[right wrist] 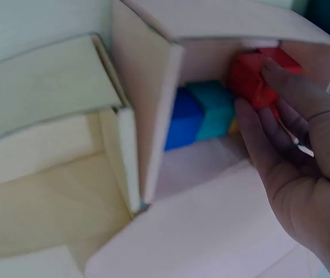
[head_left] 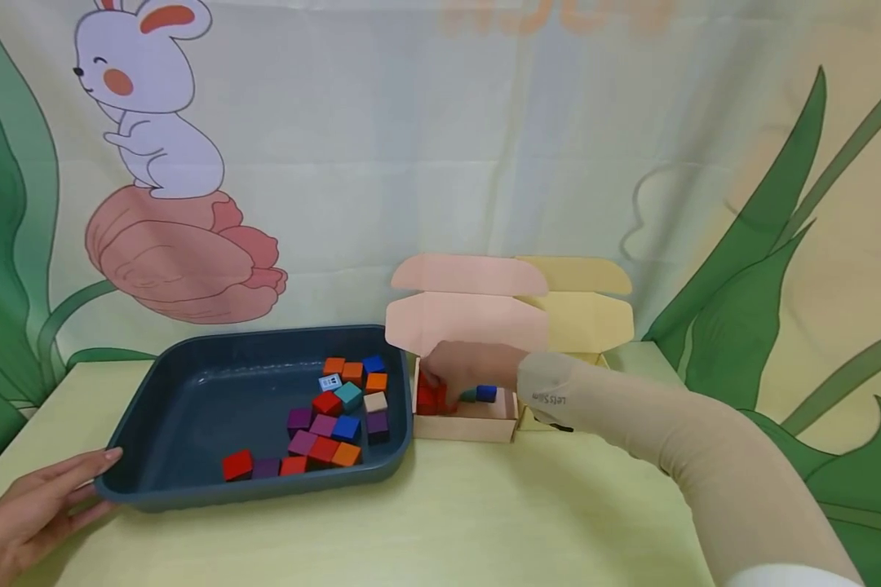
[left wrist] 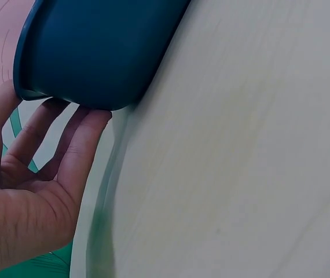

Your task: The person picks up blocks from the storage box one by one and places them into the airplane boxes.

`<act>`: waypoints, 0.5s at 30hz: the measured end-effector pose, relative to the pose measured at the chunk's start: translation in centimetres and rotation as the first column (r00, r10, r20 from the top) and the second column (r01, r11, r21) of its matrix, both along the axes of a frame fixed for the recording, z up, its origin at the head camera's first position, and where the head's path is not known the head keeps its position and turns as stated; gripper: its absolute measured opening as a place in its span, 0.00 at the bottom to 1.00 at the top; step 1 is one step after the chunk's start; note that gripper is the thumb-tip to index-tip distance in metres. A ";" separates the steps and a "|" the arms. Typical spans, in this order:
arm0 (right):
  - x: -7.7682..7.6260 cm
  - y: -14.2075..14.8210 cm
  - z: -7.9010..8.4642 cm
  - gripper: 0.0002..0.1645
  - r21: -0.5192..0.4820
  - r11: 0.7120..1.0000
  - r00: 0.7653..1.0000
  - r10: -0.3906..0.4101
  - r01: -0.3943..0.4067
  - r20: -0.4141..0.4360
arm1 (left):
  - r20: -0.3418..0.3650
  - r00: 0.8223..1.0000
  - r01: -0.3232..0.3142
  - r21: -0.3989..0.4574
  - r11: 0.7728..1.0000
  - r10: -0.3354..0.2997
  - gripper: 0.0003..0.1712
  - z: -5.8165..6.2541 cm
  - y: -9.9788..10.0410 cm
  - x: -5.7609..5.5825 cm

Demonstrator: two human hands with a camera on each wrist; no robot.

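Note:
My left hand [head_left: 37, 509] grips the near left corner of a dark blue tray [head_left: 213, 408], thumb over the rim and fingers against the outer wall, as the left wrist view also shows. Inside an opened pink cardboard box [head_left: 470, 429], my right hand [head_left: 479, 367] pinches a red cube [right wrist: 247, 81] between thumb and fingers. A second red cube [right wrist: 283, 59] is just beyond it, partly hidden. In the right wrist view, a teal cube [right wrist: 212, 110] and a blue cube [right wrist: 183, 119] sit side by side within the box; a bit of yellow shows beside them.
Several coloured cubes [head_left: 325, 403] lie mostly in the tray's right half. Right of the pink box stands an opened yellow box [head_left: 580, 318], partly behind my forearm. A printed cloth [head_left: 352, 163] hangs behind the pale table [head_left: 440, 522].

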State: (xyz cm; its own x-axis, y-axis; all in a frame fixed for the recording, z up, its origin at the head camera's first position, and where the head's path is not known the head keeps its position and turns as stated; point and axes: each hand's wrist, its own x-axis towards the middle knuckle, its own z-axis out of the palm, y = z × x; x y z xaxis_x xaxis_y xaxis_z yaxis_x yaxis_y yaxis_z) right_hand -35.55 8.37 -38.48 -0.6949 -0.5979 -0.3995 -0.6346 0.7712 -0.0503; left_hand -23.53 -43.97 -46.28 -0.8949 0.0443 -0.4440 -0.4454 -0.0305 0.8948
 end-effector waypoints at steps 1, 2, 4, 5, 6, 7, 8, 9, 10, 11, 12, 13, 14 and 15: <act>0.1 0.1 -0.3 0.16 -0.006 1.000 1.000 -0.001 0.001 -0.006 | -0.001 1.000 0.001 0.004 1.000 -0.001 0.10 -0.1 0.0 -0.1; 0.2 0.1 -0.5 0.16 -0.010 1.000 1.000 0.002 -0.002 -0.018 | 0.002 1.000 -0.001 0.005 1.000 0.001 0.10 -0.2 0.0 -0.1; 0.3 0.2 -0.9 0.16 -0.018 1.000 0.999 0.006 -0.007 -0.043 | -0.002 1.000 0.000 0.006 1.000 0.000 0.09 -0.4 -0.1 -0.2; 0.3 0.3 -1.0 0.15 -0.018 1.000 0.998 0.010 -0.011 -0.057 | -0.004 1.000 0.001 0.005 1.000 -0.001 0.09 -0.5 -0.2 -0.2; 0.3 0.4 -1.2 0.16 -0.019 1.000 0.998 0.016 -0.018 -0.066 | -0.005 1.000 0.002 0.004 1.000 -0.002 0.08 -0.6 -0.2 -0.3; 0.3 0.4 -1.3 0.16 -0.020 1.000 0.997 0.021 -0.023 -0.075 | -0.010 1.000 0.003 0.003 1.000 -0.003 0.08 -0.6 -0.3 -0.3; 0.3 0.4 -1.3 0.16 -0.025 0.999 0.997 0.019 -0.021 -0.078 | -0.009 1.000 0.003 0.001 1.000 -0.003 0.07 -0.7 -0.4 -0.3; 0.3 0.4 -1.4 0.17 -0.030 0.999 0.997 0.018 -0.020 -0.079 | -0.010 1.000 0.004 -0.003 1.000 -0.004 0.07 -0.6 -0.4 -0.3; 0.3 0.5 -1.4 0.16 -0.034 0.999 0.997 0.018 -0.021 -0.081 | -0.006 1.000 0.001 -0.009 1.000 -0.001 0.07 -0.6 -0.4 -0.3; 0.3 0.5 -1.4 0.16 -0.039 0.999 0.997 0.019 -0.022 -0.079 | -0.001 1.000 -0.002 -0.012 1.000 0.002 0.06 -0.6 -0.4 -0.3; 0.3 0.5 -1.5 0.16 -0.039 0.999 0.997 0.021 -0.024 -0.077 | 0.001 1.000 -0.001 -0.019 1.000 0.001 0.06 -0.5 -0.3 -0.3; 0.3 0.5 -1.4 0.16 -0.041 0.999 0.997 0.019 -0.022 -0.070 | 0.003 1.000 0.001 -0.028 1.000 -0.001 0.07 -0.4 -0.2 -0.3; 0.3 0.5 -1.3 0.16 -0.038 0.999 0.998 0.018 -0.020 -0.061 | 0.006 1.000 0.002 -0.035 0.999 -0.002 0.07 -0.3 -0.1 -0.2; 0.2 0.5 -1.1 0.15 -0.031 0.999 0.998 0.015 -0.017 -0.055 | 0.008 1.000 0.002 -0.039 0.999 -0.001 0.07 -0.2 0.0 -0.2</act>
State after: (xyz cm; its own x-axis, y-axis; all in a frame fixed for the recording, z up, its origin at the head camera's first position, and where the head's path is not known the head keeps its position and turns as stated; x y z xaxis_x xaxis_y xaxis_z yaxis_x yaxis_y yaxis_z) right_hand -35.34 8.85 -39.60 -0.7054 -0.6212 -0.3414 -0.6496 0.7592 -0.0392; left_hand -23.76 -43.92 -46.50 -0.8914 0.0281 -0.4523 -0.4523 0.0053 0.8918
